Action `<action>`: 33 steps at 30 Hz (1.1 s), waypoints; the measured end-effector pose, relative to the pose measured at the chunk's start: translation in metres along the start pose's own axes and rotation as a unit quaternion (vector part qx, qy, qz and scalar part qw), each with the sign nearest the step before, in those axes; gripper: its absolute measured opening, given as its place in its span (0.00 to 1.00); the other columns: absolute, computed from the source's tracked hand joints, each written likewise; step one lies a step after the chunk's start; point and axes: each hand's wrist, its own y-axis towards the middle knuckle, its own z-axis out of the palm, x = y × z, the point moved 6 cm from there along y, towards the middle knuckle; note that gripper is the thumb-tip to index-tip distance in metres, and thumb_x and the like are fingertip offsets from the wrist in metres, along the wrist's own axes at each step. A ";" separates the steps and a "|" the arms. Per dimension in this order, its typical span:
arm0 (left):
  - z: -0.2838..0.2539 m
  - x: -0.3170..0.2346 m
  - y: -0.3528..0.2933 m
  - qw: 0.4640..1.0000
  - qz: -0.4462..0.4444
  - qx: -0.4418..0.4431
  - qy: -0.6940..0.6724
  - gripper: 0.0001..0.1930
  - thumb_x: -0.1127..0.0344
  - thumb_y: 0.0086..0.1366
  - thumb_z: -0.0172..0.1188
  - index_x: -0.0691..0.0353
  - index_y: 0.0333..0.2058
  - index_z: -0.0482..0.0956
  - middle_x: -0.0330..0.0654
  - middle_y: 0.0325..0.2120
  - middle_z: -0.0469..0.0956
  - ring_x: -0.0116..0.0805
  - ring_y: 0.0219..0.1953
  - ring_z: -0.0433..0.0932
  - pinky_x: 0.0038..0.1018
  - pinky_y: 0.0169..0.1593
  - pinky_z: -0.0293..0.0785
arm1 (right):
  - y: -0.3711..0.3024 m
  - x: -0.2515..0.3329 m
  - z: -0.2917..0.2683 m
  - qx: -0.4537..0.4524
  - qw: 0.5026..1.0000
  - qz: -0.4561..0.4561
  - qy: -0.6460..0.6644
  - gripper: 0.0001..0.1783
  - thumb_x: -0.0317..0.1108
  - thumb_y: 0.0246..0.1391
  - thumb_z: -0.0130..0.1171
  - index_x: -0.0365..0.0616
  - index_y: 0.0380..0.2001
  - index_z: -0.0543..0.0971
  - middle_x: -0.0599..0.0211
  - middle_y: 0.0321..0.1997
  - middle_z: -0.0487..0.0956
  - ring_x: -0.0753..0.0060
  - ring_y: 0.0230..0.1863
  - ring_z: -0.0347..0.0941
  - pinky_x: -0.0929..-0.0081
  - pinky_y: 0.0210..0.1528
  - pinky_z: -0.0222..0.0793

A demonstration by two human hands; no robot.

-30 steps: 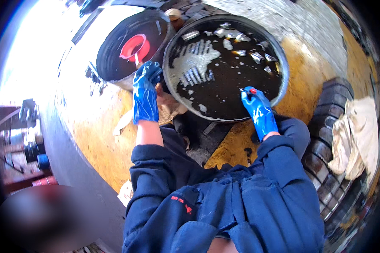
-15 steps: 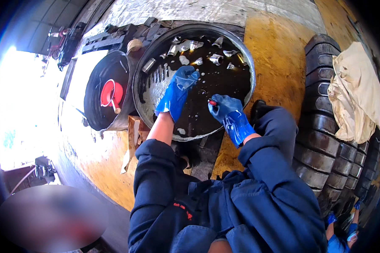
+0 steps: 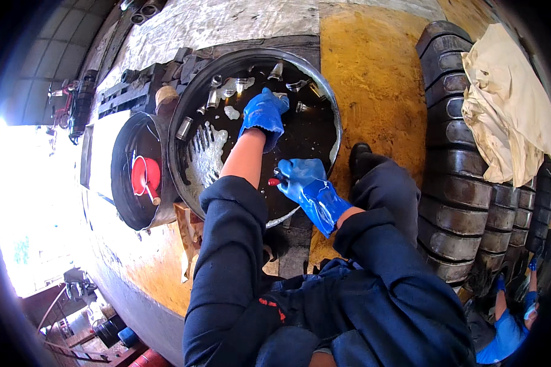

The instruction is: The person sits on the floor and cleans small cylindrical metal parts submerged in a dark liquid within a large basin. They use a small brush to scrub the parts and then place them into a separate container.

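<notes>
My left hand [image 3: 264, 115], in a blue rubber glove, reaches over the middle of a big round metal tub [image 3: 335, 104] of dark liquid. Its fingers point down, away from me, and are largely hidden; a shiny metal fitting [image 3: 281, 95] shows right at their tips. Whether they grip it I cannot tell. Closer to me, over the tub's near right side, my gloved right hand [image 3: 303, 178] is closed around a small tool with a red end [image 3: 274, 181]. Several silvery metal fittings [image 3: 212, 98] lie in the liquid at the tub's far side, with pale foam [image 3: 207, 150] at the left.
Left of the tub stands a dark bucket [image 3: 121, 174] holding a red dipper [image 3: 147, 174]. Large black ribbed tyre-like pieces [image 3: 450, 183] line the right side, with a beige cloth [image 3: 502, 104] over them. Another person [image 3: 502, 327] is at the lower right.
My left hand has reached farther out, in among the metal fittings. My right hand keeps hold of the red-ended tool. The whole view has shifted, with the tub now lower and further left.
</notes>
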 end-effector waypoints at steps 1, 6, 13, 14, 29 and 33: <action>0.006 -0.004 0.003 1.000 0.001 -0.001 0.002 0.44 0.37 0.63 0.61 0.62 0.69 0.68 0.59 0.62 0.76 0.57 0.64 0.76 0.47 0.65 0.73 | 0.000 -0.002 0.002 0.023 1.000 0.011 -0.004 0.14 0.48 0.54 0.68 0.52 0.38 0.84 0.62 0.35 0.87 0.54 0.38 0.86 0.54 0.40 0.79; 0.016 -0.005 -0.010 0.998 -0.008 -0.019 0.054 0.35 0.45 0.68 0.56 0.59 0.68 0.70 0.58 0.58 0.80 0.57 0.61 0.78 0.48 0.62 0.76 | -0.001 -0.006 0.007 0.041 0.999 0.013 -0.018 0.18 0.52 0.51 0.70 0.56 0.40 0.84 0.63 0.37 0.87 0.54 0.39 0.86 0.56 0.40 0.81; -0.019 0.052 -0.091 0.969 0.152 -0.120 -0.155 0.26 0.47 0.73 0.60 0.63 0.56 0.80 0.59 0.45 0.85 0.57 0.49 0.84 0.41 0.52 0.78 | 0.000 -0.011 -0.001 0.098 0.994 0.058 -0.002 0.17 0.54 0.55 0.64 0.55 0.37 0.87 0.61 0.38 0.88 0.54 0.41 0.86 0.56 0.42 0.81; -0.025 0.087 -0.113 0.949 0.174 -0.146 -0.218 0.23 0.51 0.72 0.61 0.64 0.55 0.81 0.58 0.45 0.85 0.52 0.49 0.85 0.39 0.54 0.79 | 0.001 0.003 -0.002 0.067 0.997 0.038 -0.005 0.16 0.53 0.55 0.63 0.55 0.35 0.87 0.60 0.37 0.88 0.55 0.41 0.86 0.56 0.41 0.81; 0.068 0.190 -0.217 0.702 0.103 0.073 -0.701 0.18 0.66 0.67 0.61 0.68 0.54 0.81 0.55 0.45 0.86 0.42 0.47 0.85 0.32 0.55 0.79 | 0.060 0.040 -0.026 0.111 0.922 -0.065 0.366 0.21 0.49 0.65 0.61 0.40 0.40 0.89 0.64 0.34 0.88 0.78 0.30 0.79 0.73 0.34 0.75; 0.088 0.184 -0.198 0.718 0.087 0.072 -0.687 0.18 0.70 0.66 0.61 0.69 0.54 0.81 0.54 0.45 0.86 0.41 0.47 0.85 0.31 0.56 0.79 | 0.053 0.053 0.001 0.166 0.931 -0.071 0.319 0.15 0.44 0.65 0.60 0.46 0.37 0.88 0.69 0.30 0.85 0.81 0.32 0.78 0.76 0.37 0.73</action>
